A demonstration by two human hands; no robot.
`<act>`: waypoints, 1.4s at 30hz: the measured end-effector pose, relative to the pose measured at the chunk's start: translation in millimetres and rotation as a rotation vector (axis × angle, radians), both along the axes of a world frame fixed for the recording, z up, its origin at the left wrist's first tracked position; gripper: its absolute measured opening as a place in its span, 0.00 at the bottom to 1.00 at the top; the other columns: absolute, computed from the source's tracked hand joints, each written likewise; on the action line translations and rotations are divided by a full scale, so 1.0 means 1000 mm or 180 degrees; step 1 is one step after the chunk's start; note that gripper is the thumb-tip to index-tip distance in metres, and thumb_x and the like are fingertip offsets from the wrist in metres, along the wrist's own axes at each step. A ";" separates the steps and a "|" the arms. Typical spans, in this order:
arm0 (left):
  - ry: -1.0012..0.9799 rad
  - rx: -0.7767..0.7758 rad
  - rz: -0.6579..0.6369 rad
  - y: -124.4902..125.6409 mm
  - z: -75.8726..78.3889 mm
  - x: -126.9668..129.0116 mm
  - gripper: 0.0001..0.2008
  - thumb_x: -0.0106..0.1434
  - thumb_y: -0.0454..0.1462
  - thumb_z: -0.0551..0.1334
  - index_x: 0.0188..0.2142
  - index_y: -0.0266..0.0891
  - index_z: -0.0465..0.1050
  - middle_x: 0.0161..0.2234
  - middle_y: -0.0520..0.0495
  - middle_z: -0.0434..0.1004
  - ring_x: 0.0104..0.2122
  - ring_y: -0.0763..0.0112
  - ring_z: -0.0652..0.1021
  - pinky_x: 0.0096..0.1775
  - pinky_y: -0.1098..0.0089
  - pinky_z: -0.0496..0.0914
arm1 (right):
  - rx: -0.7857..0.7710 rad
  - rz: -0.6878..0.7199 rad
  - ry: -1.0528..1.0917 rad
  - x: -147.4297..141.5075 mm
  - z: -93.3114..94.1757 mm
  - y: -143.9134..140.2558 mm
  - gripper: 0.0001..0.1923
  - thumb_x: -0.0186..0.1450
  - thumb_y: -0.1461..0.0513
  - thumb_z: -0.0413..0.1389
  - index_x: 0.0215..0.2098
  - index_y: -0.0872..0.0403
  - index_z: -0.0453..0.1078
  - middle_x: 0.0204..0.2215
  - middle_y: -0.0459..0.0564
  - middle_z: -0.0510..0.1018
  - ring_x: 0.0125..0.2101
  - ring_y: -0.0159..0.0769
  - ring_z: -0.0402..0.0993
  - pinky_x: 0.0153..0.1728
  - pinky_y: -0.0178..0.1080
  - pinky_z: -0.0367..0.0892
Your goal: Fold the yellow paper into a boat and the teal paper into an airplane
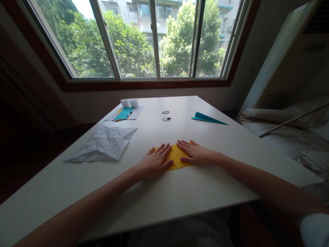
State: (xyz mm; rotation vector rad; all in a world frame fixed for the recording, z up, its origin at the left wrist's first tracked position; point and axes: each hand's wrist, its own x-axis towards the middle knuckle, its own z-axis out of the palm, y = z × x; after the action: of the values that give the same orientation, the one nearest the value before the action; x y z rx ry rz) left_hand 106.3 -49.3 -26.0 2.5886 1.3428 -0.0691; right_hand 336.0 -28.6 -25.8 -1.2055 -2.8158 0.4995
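A piece of folded yellow paper (pixel 177 157) lies flat on the white table in front of me. My left hand (pixel 157 160) rests on its left part, palm down with the fingers stretched out. On the right part lies my right hand (pixel 195 152), also flat, its fingers spread and the thumb pointing left. Between the two hands the middle of the yellow paper shows; its outer ends are largely covered. Beyond my right hand sits a folded teal paper plane (pixel 208 118). To the left of my hands is a creased white sheet of paper (pixel 106 142).
At the table's far left, two small white containers (pixel 130 103) stand by a stack of coloured paper (pixel 124 113) with a pen (pixel 130 113) on it. Two round items (pixel 166 118) are at the table's middle. The white table (pixel 144 206) ends near my body. A window is ahead.
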 end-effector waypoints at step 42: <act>0.0312 0.0063 -0.0032 0.044 0.008 -0.068 0.44 0.55 0.61 0.48 0.63 0.41 0.36 0.63 0.40 0.32 0.61 0.54 0.36 0.54 0.46 0.28 | 0.0501 -0.0413 0.0350 0.063 0.009 0.044 0.33 0.60 0.47 0.48 0.60 0.49 0.51 0.59 0.51 0.57 0.57 0.44 0.52 0.56 0.47 0.52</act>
State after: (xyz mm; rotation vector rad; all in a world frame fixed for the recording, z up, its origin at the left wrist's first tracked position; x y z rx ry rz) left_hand 38.5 -5.5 -18.4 2.6399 1.3696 -0.1877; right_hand 398.9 15.0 -16.9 -1.2764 -2.6089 0.3192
